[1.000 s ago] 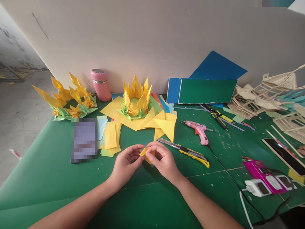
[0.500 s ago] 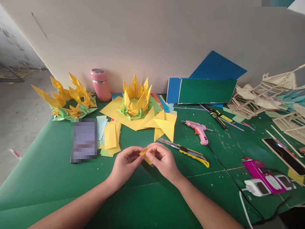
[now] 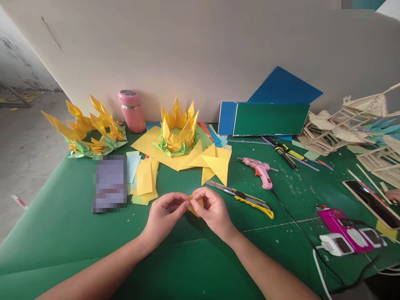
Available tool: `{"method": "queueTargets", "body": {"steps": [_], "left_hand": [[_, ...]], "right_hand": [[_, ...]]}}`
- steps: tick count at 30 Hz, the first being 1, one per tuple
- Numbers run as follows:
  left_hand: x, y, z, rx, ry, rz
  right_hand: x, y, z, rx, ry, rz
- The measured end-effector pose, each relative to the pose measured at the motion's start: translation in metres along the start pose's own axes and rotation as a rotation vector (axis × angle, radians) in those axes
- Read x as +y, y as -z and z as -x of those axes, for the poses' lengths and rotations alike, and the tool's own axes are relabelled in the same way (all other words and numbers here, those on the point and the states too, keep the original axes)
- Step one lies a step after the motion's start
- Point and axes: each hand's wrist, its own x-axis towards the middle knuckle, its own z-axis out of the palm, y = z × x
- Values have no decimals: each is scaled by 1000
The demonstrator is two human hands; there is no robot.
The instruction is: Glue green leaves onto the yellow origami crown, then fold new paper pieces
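A small piece of folded yellow paper [image 3: 195,210] is pinched between my two hands, above the green table. My left hand [image 3: 167,214] has its thumb and forefinger closed on the paper's left side. On the other side, my right hand [image 3: 215,213] grips it with thumb and fingertips, which cover much of the fold. Beyond my right hand lies a utility knife [image 3: 240,196] with a yellow handle and its blade out. To the left rests a stack of yellow paper pieces [image 3: 144,179]. A yellow paper crown [image 3: 177,131] with green leaves stands farther back on yellow sheets [image 3: 146,143].
A second paper crown [image 3: 93,133] and a pink flask [image 3: 133,112] stand at the back left, near a blurred-out flat device [image 3: 110,185]. Rightward lie a pink glue gun [image 3: 259,171], a magenta power strip [image 3: 343,229], a phone [image 3: 371,202] and stick models [image 3: 340,129]. Another person's hand [image 3: 393,196] shows at the right edge.
The yellow paper has tilted slightly and its upper flap now lies less visible between my fingertips. My hands have barely moved. At the right edge, another person's hand shows more.
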Motion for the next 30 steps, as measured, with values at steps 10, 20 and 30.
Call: {"method": "queueTargets", "body": {"steps": [10,20,30], "left_hand": [[-1,1,0,-37,57,22],[2,1,-2,-56,102,-13],[-3,2,-2,54,84,-12]], "right_hand": [[-4,1,0,-78,-93,-121],[-5,7,0,-156,-107,-149],[-3,6,-2,-107,-185,-210]]}}
